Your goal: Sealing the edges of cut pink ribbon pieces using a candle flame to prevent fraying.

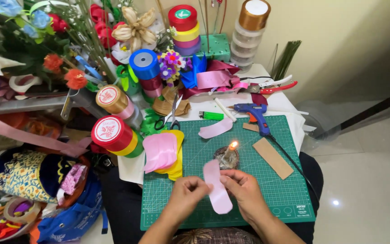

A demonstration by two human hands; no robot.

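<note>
Two hands, left hand (187,192) and right hand (244,189), both pinching one pink ribbon petal (217,189) near one lit candle (228,153).

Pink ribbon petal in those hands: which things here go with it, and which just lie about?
In use:
left hand
right hand
pink ribbon petal
lit candle
stack of cut petals

Lying about:
glue gun
scissors
green lighter
ribbon rolls
red-handled cutters

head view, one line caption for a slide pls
Both hands hold a pink ribbon petal beside a lit candle on a green cutting mat.
</note>
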